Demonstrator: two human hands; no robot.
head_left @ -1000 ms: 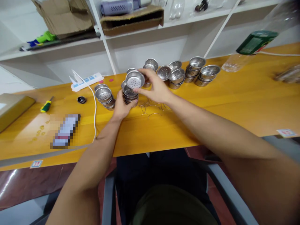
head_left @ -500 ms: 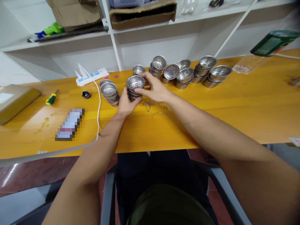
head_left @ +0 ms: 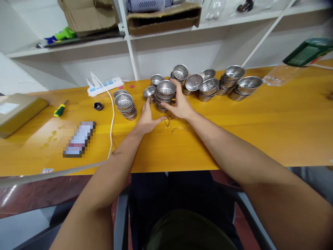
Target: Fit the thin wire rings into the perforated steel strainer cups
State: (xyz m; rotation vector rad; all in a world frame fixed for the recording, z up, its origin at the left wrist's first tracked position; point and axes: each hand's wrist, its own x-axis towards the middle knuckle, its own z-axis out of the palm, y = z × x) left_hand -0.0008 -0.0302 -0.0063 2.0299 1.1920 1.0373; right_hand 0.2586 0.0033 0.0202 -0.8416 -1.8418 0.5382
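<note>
A stack of perforated metal cups [head_left: 166, 91] stands on the wooden table, with my right hand [head_left: 182, 104] around its right side. The thumb lies at the front and the fingers reach behind the rim. My left hand [head_left: 148, 121] is just left of this stack, thumb and fingers apart. Its fingertips are at the front of a smaller-looking perforated cup [head_left: 150, 93]; whether they touch it I cannot tell. Behind that is another cup [head_left: 157, 80]. Left of my left hand stands a second stack of cups [head_left: 125, 103]. Thin wire rings [head_left: 179, 129] lie in front of my right hand's stack.
More cup stacks [head_left: 208, 87] stand along the back right, beside a tilted clear plastic bottle [head_left: 278, 74]. On the left are a power strip [head_left: 105, 86], white cable [head_left: 111, 121], phone [head_left: 80, 139], screwdriver [head_left: 60, 109] and cardboard box [head_left: 20, 114]. A shelf [head_left: 166, 34] rises behind.
The cup stack has shifted to the right with my right hand on it. My left hand has come off that stack and opened. A cup on its left now shows. The view shifted slightly.
</note>
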